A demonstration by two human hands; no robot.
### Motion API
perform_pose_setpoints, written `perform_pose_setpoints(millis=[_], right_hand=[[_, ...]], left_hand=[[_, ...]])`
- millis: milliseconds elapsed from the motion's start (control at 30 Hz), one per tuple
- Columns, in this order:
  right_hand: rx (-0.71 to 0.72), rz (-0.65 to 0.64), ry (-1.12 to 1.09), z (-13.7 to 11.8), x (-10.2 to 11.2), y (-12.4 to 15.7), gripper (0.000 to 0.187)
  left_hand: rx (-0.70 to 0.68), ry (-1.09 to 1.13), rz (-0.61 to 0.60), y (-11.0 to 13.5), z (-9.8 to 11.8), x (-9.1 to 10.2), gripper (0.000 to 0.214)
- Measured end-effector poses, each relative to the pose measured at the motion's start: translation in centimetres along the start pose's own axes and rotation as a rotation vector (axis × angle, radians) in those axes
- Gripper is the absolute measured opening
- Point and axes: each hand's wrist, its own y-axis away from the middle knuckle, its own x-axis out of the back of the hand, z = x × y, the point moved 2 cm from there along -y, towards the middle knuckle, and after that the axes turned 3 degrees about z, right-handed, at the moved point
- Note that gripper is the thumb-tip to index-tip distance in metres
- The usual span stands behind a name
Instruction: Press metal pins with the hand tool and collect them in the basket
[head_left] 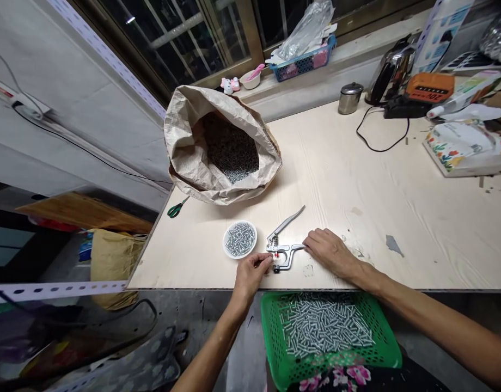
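Snap-fastener pliers [288, 257] lie on the table, their upper lever raised and the jaw facing left. My right hand [330, 251] is closed on the end of the lower handle. By the jaw, my left hand [250, 272] pinches with thumb and forefinger; whatever is between the fingertips is too small to make out. A small red part shows inside the jaw. Just beyond my left hand stands a round white bowl [225, 245] of small metal pieces. Below the table edge, a green basket [270, 337] holds many silvery metal pins or screws.
A large paper-lined sack [181, 114] of dark metal pieces stands at the back left, with green-handled scissors [175, 210] nearby. Toward the back right are a metal canister [350, 99], a kettle [391, 71], a black cable and a tissue pack [466, 144]. The table's front edge runs under my wrists.
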Motion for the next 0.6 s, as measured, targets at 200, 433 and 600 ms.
perform_pose_setpoints(millis=[200, 433, 600], right_hand=[[0.096, 0.077, 0.09, -0.4, 0.8, 0.0, 0.026], [0.139, 0.182, 0.14, -1.1, 1.6, -0.2, 0.025], [0.148, 0.167, 0.144, -1.1, 1.1, -0.1, 0.026]], left_hand=[[-0.058, -0.204, 0.031, -0.6, -1.0, -0.2, 0.034], [0.03, -0.251, -0.09, -1.6, -1.1, 0.1, 0.041], [0.17, -0.312, -0.241, -2.1, -0.6, 0.3, 0.047]])
